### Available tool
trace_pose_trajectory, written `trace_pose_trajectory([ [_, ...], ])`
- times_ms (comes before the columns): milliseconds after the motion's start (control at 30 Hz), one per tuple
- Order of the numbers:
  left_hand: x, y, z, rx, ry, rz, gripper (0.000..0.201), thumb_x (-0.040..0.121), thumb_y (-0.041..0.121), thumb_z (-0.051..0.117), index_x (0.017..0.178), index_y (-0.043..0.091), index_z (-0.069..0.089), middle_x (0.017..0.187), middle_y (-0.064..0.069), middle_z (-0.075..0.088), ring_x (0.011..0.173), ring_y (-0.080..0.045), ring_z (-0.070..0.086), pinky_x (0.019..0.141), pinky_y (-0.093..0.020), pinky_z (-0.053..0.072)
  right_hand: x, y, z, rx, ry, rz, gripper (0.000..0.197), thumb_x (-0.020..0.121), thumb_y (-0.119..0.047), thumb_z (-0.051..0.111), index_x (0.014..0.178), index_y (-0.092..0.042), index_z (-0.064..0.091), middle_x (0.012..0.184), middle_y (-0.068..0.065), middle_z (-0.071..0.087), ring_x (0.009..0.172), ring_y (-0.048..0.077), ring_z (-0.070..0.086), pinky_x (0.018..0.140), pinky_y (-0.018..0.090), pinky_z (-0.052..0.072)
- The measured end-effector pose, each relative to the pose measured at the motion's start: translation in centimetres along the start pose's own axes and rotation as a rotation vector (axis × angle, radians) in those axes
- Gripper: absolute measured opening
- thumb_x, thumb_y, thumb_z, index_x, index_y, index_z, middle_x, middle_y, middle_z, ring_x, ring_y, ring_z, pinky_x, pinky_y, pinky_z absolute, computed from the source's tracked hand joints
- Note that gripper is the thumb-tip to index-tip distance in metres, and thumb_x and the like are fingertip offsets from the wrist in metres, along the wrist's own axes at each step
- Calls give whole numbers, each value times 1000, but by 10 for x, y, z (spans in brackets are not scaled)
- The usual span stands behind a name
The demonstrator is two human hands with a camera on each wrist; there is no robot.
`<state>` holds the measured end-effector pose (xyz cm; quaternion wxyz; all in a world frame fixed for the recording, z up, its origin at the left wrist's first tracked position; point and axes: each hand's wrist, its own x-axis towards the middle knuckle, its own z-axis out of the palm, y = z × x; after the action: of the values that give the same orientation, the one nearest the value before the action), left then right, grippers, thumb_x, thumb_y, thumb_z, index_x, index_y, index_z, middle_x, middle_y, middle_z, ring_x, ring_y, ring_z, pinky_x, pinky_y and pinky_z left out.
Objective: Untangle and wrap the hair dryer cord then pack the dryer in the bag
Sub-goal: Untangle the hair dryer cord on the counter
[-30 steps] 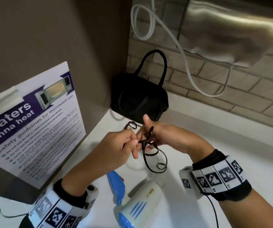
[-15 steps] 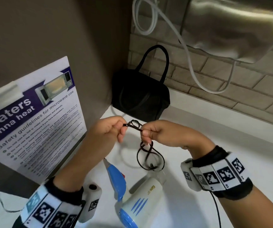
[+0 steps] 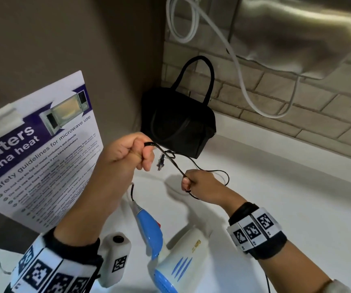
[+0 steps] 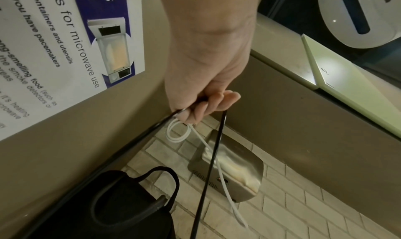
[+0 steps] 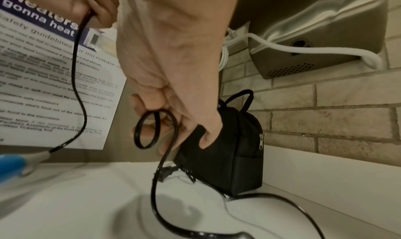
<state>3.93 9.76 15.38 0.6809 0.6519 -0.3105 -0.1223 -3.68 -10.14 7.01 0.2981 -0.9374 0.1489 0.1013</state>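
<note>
A white and blue hair dryer (image 3: 170, 256) lies on the white counter (image 3: 276, 187) in front of me. Its thin black cord (image 3: 171, 161) runs up from the blue handle to my left hand (image 3: 128, 153), which grips it in a fist. From there it stretches taut to my right hand (image 3: 193, 182), which pinches it lower and to the right. A small knot-like loop sits on the cord between the hands, and the plug (image 3: 160, 163) dangles beside it. In the right wrist view a small cord loop (image 5: 149, 131) hangs at my fingers. The black bag (image 3: 178, 125) stands upright in the corner.
A microwave safety poster (image 3: 39, 153) leans on the brown wall at left. A steel hand dryer (image 3: 297, 32) with a white cable (image 3: 240, 70) hangs on the brick wall above the counter. Slack cord (image 5: 217, 217) trails over the counter to the right.
My hands have pulled apart, the left up and left, the right down and right. The hanging cord loops have been drawn out into a taut stretch with one small loop left.
</note>
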Motion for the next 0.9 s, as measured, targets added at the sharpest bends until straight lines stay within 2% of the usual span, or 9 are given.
trace_pose_trajectory([
  [133, 1, -1, -1, -31, -4, 30, 41, 93, 18, 36, 58, 30, 55, 52, 11, 52, 55, -7, 44, 61, -26, 33, 4, 3, 9, -65, 1, 39, 30, 96, -16, 36, 83, -8, 62, 94, 6, 66, 87, 23, 54, 94, 35, 37],
  [267, 1, -4, -4, -69, 15, 36, 42, 91, 15, 36, 59, 30, 58, 53, 12, 53, 57, -10, 42, 64, -31, 32, 8, 11, 17, -54, -7, 79, 30, 80, -2, 34, 68, -24, 49, 85, -7, 68, 87, 17, 57, 100, 36, 35],
  [367, -1, -7, -8, -104, 46, 49, 45, 88, 8, 34, 58, 31, 58, 54, 14, 53, 57, -7, 44, 65, -27, 34, 10, 23, 19, 23, 17, 97, 32, 73, -1, 31, 60, -27, 41, 72, -11, 65, 83, 13, 65, 100, 38, 39],
  [533, -11, -24, -24, -90, 109, 38, 62, 97, -10, 30, 58, 29, 57, 57, 14, 54, 58, -7, 45, 61, -17, 37, 10, 45, 17, -79, 56, 240, 35, 85, -5, 32, 62, -28, 45, 78, -8, 62, 81, 15, 53, 92, 38, 31],
  [633, -16, -44, -38, -91, 183, -60, 56, 97, -9, 31, 58, 23, 55, 57, 12, 53, 59, -7, 45, 67, -24, 35, 9, 56, 16, -101, 43, 272, 38, 92, -10, 34, 62, -31, 47, 80, -11, 55, 86, 18, 48, 87, 40, 32],
  [700, -20, -57, -48, -117, 239, -124, 56, 98, -7, 32, 57, 22, 56, 58, 12, 55, 60, -8, 46, 75, -32, 34, 5, 64, 12, 44, -1, 217, 38, 96, -14, 38, 65, -30, 54, 82, -6, 59, 85, 17, 53, 87, 35, 41],
  [733, -22, -63, -52, -112, 258, -152, 55, 98, -6, 33, 57, 23, 56, 58, 12, 56, 60, -7, 48, 76, -32, 35, 1, 65, 9, 169, -17, 181, 37, 98, -14, 39, 68, -26, 57, 82, -3, 60, 81, 14, 55, 85, 25, 44],
  [800, -28, -73, -59, -34, 284, -198, 50, 99, -3, 34, 61, 21, 55, 56, 11, 58, 57, -4, 52, 74, -26, 39, -11, 66, -1, 406, -36, 126, 33, 100, -10, 40, 73, -11, 59, 76, -1, 61, 72, 5, 56, 73, 10, 42],
  [900, -42, -92, -65, 97, 287, -311, 35, 99, 1, 37, 69, 8, 53, 51, 11, 59, 50, 3, 51, 61, -8, 41, -21, 72, -12, 594, 17, 99, 33, 99, -9, 42, 70, -10, 56, 71, -4, 58, 70, 2, 54, 73, 13, 40],
])
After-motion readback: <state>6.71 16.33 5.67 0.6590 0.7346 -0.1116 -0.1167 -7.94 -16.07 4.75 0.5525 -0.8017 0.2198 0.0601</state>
